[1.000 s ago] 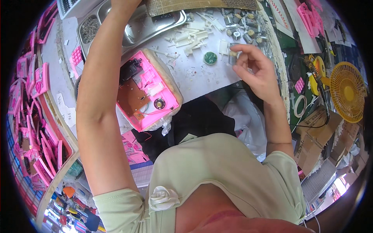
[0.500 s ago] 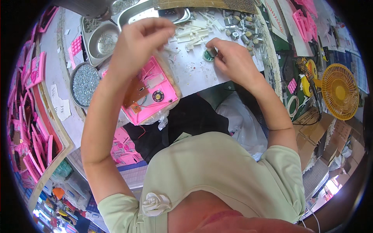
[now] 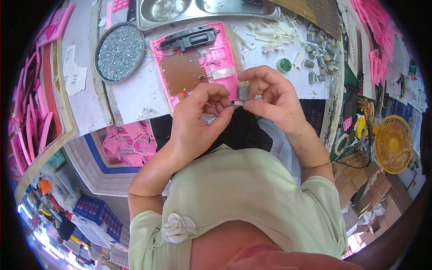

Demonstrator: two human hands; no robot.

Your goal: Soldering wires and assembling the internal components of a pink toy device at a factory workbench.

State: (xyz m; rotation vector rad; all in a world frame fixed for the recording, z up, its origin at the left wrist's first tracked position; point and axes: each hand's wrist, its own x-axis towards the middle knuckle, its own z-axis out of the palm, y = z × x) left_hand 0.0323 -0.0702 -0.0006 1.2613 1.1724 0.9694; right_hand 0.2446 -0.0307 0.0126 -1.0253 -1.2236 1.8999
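My right hand (image 3: 276, 101) holds a small grey metal motor (image 3: 243, 91) upright between thumb and fingers. Close beside it, my left hand (image 3: 202, 110) is closed in a pinch, its fingertips near the motor's lower end. A small white piece (image 3: 238, 103) shows between the two hands; what the left fingers grip is too small to tell. Just beyond my hands lies a pink plastic housing (image 3: 228, 54), open side up. It carries a brown circuit board (image 3: 182, 74), a long black part (image 3: 191, 39) and thin wires.
A round bowl of small metal screws (image 3: 119, 51) stands to the left. Metal trays (image 3: 207, 18) are at the back. White plastic parts (image 3: 272, 36), a green round tub (image 3: 284, 65) and several loose motors (image 3: 321, 51) lie at right. A yellow fan (image 3: 393, 144) is farther right.
My right hand has left the green tub and come toward me with the motor. My left hand has dropped from above the trays to meet it at the housing's near edge. The view has shifted.
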